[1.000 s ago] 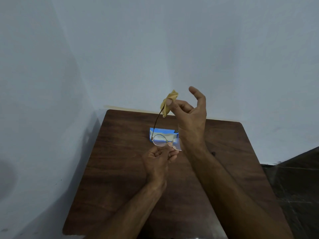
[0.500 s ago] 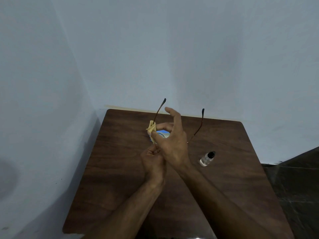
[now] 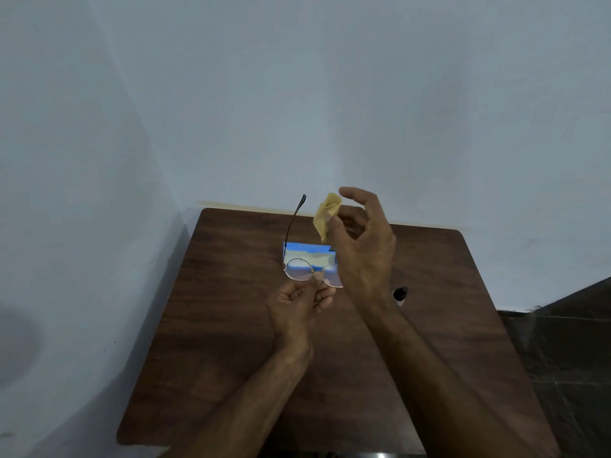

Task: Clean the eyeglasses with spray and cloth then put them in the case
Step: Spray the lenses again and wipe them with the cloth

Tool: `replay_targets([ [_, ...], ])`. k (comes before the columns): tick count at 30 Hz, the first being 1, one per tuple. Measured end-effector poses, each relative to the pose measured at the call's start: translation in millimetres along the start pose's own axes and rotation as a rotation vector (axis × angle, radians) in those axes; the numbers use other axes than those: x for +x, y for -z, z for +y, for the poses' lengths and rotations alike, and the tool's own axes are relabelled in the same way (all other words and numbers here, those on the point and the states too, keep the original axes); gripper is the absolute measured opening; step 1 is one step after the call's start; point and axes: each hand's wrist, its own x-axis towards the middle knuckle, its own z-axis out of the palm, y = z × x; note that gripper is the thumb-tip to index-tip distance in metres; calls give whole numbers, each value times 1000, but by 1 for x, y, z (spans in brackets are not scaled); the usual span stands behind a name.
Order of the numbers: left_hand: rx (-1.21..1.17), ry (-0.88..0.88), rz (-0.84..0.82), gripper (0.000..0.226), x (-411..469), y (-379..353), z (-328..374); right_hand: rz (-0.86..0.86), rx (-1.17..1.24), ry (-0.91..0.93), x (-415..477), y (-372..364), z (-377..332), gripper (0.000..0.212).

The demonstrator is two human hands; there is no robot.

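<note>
Now the left hand (image 3: pixel 299 302) pinches the eyeglasses (image 3: pixel 297 273) at the bridge, temples pointing far, while the right hand (image 3: pixel 362 249) pinches the yellow cloth (image 3: pixel 325 214) just right of them.

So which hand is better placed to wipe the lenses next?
Right. The right hand pinches the yellow cloth close to the eyeglasses, while the left hand is busy pinching their bridge.
</note>
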Motion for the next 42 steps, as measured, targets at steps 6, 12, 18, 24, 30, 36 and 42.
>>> replay_targets([
  [6, -17, 37, 38, 7, -2, 5, -9, 134, 239, 105, -1, 45, -8, 19],
  [12, 22, 57, 73, 6, -5, 10, -16, 274, 250, -141, -23, 104, 71, 23],
  [18, 33, 85, 76, 11, -17, 6, -26, 143, 100, -557, -70, 113, 201, 25],
  [24, 69, 113, 75, 11, -33, 5, -38, 13, -169, -661, -87, 116, 278, 30],
  [30, 86, 110, 76, 12, -45, 5, -46, -151, -407, -599, -92, 128, 308, 5],
  [36, 89, 130, 87, 17, -54, 4, -54, -57, -358, -372, -87, 132, 259, 7],
  [42, 101, 129, 106, 14, -57, 2, -60, 46, -86, -60, -76, 141, 129, 17],
])
